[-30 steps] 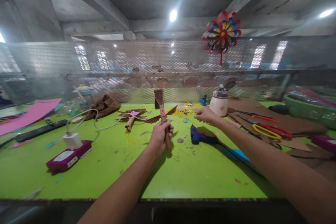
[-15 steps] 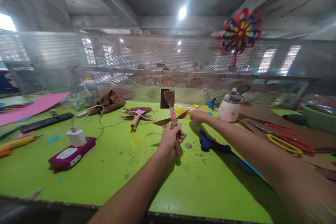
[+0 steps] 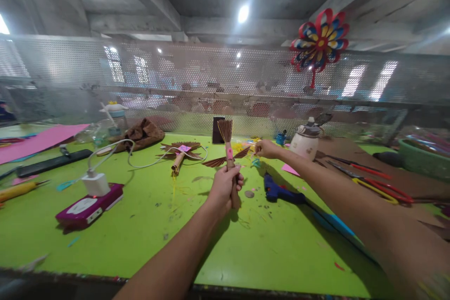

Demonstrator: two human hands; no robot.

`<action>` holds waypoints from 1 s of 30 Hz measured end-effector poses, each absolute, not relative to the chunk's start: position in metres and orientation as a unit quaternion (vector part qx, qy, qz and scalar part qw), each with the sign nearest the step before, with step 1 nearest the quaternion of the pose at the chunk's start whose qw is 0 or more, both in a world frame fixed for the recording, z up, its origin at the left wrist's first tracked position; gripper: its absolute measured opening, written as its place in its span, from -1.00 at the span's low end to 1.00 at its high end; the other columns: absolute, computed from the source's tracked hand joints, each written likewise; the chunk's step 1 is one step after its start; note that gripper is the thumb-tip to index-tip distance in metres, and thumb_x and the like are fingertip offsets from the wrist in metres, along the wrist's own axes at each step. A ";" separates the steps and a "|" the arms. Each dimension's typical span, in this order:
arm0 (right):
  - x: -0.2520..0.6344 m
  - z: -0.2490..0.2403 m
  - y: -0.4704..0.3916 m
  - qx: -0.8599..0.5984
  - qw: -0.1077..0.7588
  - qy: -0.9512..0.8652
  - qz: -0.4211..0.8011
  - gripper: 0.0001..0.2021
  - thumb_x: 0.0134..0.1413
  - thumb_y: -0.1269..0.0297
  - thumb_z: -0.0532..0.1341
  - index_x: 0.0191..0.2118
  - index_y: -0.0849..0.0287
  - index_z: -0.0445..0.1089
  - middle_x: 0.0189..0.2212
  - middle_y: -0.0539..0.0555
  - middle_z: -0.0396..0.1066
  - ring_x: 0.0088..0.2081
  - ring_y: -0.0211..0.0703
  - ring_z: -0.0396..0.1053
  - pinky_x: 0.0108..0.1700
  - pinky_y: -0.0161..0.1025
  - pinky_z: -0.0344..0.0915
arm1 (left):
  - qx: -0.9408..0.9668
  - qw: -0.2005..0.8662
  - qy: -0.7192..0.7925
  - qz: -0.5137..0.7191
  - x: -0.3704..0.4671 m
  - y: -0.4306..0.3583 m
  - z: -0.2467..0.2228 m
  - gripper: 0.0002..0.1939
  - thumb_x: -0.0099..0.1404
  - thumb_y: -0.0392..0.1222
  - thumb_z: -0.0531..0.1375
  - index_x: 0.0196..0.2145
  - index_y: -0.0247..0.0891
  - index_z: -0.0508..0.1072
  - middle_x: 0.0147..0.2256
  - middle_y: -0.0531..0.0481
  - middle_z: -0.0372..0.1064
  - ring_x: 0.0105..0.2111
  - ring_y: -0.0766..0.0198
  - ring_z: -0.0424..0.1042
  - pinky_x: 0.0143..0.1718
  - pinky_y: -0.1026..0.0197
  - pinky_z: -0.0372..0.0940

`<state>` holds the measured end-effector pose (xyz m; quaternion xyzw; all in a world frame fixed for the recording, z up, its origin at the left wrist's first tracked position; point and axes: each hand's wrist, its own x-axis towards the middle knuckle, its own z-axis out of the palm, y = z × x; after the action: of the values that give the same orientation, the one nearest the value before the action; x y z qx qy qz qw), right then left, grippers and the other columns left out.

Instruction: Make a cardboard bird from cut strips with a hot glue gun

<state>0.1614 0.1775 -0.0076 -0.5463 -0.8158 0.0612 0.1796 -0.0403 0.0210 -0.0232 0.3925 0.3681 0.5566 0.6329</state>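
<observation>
My left hand [image 3: 225, 185] is wrapped round the rolled brown body of a paper bird [image 3: 229, 153]. The bird stands upright, with a pleated fan at its top, folded wings at the sides and a pink patch on the front. Farther off, my right hand [image 3: 266, 148] is closed at a pile of yellow paper scraps [image 3: 242, 146]. Its fingertips are pinched together, and whatever they hold is too small to make out. Below that hand lies a blue glue gun [image 3: 277, 191]. A second brown paper bird [image 3: 181, 153] with a pink patch lies to the left.
At the left, a white plug and cable sit on a purple power strip [image 3: 89, 206]. Red- and yellow-handled scissors [image 3: 379, 187] rest on brown card at the right. Behind are a white bottle [image 3: 305, 140], a dark phone-like slab [image 3: 218, 124] and a perforated screen [image 3: 197, 79].
My right hand has lifted slightly at the scraps, and a pink paper piece now shows beneath the forearm. My left hand still holds the bird upright. The view has shifted a little.
</observation>
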 end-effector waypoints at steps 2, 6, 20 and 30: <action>0.167 -0.006 0.174 -0.549 0.226 -0.799 0.092 -0.90 -0.28 0.40 0.24 -0.52 0.31 0.47 -0.58 0.05 0.43 -0.53 -0.31 0.26 -0.50 -0.41 0.11 | 0.394 0.631 0.371 0.556 -0.041 0.022 -0.024 -0.88 0.12 -0.28 0.16 -0.42 -0.31 0.24 -0.62 0.08 0.23 -0.67 0.47 0.19 -0.69 0.43 0.05; 0.176 -0.007 0.166 -0.548 0.314 -0.756 0.174 -0.82 -0.24 0.28 0.25 -0.51 0.33 0.45 -0.61 0.04 0.42 -0.60 -0.36 0.23 -0.56 -0.42 0.12 | 0.395 0.630 0.366 0.560 -0.041 0.025 -0.026 -0.87 0.12 -0.28 0.17 -0.43 -0.30 0.23 -0.62 0.08 0.22 -0.67 0.47 0.19 -0.70 0.42 0.05; 0.148 0.004 0.086 -0.462 0.444 -0.707 0.301 -0.83 -0.26 0.36 0.22 -0.41 0.29 0.41 -0.64 0.01 0.40 -0.61 -0.32 0.32 -0.56 -0.39 0.26 | 0.376 0.646 0.351 0.564 -0.041 0.022 -0.021 -0.88 0.10 -0.29 0.17 -0.37 -0.33 0.28 -0.62 0.07 0.24 -0.68 0.46 0.22 -0.72 0.43 0.05; 0.140 -0.010 0.019 -0.443 0.398 -0.746 0.298 -0.82 -0.12 0.28 0.17 -0.38 0.25 0.44 -0.63 0.00 0.41 -0.60 -0.30 0.35 -0.51 -0.37 0.28 | 0.391 0.647 0.341 0.559 -0.039 0.021 -0.020 -0.87 0.11 -0.27 0.17 -0.36 -0.34 0.31 -0.62 0.06 0.25 -0.66 0.44 0.25 -0.72 0.44 0.04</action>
<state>0.1396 0.0191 -0.0096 -0.4435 -0.7455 0.2981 0.3983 -0.0392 0.0207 -0.0203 0.3905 0.3406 0.5595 0.6469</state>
